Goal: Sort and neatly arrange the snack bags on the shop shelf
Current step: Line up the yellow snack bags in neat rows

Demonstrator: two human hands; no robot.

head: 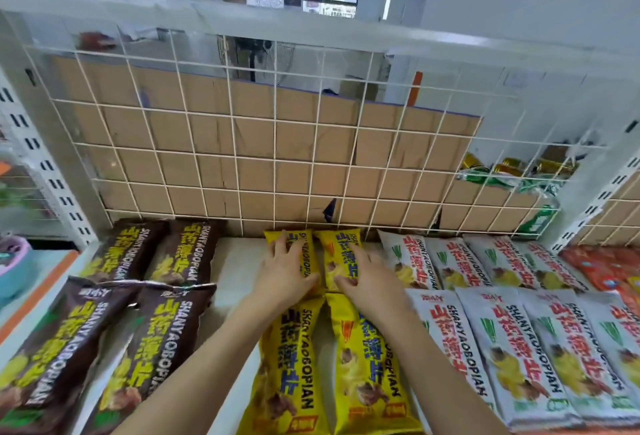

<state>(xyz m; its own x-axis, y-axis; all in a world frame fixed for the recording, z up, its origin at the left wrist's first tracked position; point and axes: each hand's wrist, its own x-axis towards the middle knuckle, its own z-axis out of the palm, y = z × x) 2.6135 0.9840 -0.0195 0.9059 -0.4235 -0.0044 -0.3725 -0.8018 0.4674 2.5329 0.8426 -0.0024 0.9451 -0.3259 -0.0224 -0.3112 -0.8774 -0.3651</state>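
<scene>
The two back yellow bags point(337, 251) lie side by side at the middle of the shelf's point(235, 261) back edge, touching the wire grid point(242, 157). The left hand point(287, 271) rests spread and flat on the left bag. The right hand point(367, 282) lies on the right bag with its fingers extended, gripping nothing.

Handling, as judged: the bags are light, air-puffed film pillows with a slick surface and brittle contents. Slide them with flat palms or lift them by the crimped end seams. Do not squeeze the middle.

Two front yellow bags point(287, 365) continue the column to the front edge. Brown bags point(138, 254) occupy the left side, with a bare strip between them and the yellow column. White bags point(519, 348) fill the right side, and orange bags point(606, 264) lie at the right edge.

Containers: cardboard point(207, 143) stands behind the grid, its contents hidden. Green and gold packs point(502, 171) lie behind the grid at the right.
</scene>
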